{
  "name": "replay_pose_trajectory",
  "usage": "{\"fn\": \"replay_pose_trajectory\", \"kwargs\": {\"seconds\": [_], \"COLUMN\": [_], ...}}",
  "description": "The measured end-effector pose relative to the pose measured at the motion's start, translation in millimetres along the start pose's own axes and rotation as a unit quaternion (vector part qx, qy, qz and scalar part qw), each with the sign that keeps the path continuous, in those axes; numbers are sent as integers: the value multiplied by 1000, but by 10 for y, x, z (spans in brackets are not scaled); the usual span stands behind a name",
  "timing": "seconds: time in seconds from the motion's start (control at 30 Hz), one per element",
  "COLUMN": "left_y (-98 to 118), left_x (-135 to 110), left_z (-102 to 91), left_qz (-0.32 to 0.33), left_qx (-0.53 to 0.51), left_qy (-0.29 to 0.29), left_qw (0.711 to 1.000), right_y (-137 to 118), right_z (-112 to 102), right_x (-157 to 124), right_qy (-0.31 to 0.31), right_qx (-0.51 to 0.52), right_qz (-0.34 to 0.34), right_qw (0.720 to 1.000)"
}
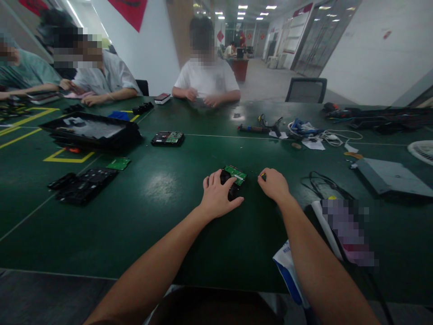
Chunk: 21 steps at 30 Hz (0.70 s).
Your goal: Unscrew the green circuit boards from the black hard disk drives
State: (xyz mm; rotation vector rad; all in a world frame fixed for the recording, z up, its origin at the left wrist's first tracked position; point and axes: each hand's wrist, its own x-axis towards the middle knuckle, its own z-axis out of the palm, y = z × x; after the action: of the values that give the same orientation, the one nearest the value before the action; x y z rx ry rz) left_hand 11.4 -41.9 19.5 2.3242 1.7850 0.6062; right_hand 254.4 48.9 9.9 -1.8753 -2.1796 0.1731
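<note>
On the green table in front of me lies a small hard drive (236, 175) with a green circuit board on its upper side. My left hand (216, 194) rests over its near left part, thumb and fingers spread around it and holding it to the table. Part of the drive's black body is hidden beneath that hand. Just to the right, apart from the drive, my right hand (274, 183) is closed in a pinch. A tiny dark and yellow bit shows at its fingertips, too small to name.
Left are black drives (86, 185), a loose green circuit board (119, 163) and a black tray (91, 128). Another drive (168, 138) lies farther back. To the right are a grey metal box (394, 176), cables (326, 183) and a phone-like object (348, 230). People sit opposite.
</note>
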Motion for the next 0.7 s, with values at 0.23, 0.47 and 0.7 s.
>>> {"fn": "replay_pose_trajectory", "kwargs": {"seconds": [0.23, 0.47, 0.7], "left_y": [-94, -217, -212], "left_x": [60, 119, 117], "left_z": [8, -36, -15], "left_qz": [26, 75, 68], "left_qx": [-1, -25, -26], "left_qy": [-6, -21, -27], "left_qw": [1000, 997, 997], "right_y": [-41, -196, -310], "right_z": [-5, -44, -23], "right_x": [-22, -58, -102], "right_qy": [-1, 51, 41], "right_qx": [-10, 82, 94], "right_qz": [-9, -147, -174], "right_qw": [1000, 985, 979]}}
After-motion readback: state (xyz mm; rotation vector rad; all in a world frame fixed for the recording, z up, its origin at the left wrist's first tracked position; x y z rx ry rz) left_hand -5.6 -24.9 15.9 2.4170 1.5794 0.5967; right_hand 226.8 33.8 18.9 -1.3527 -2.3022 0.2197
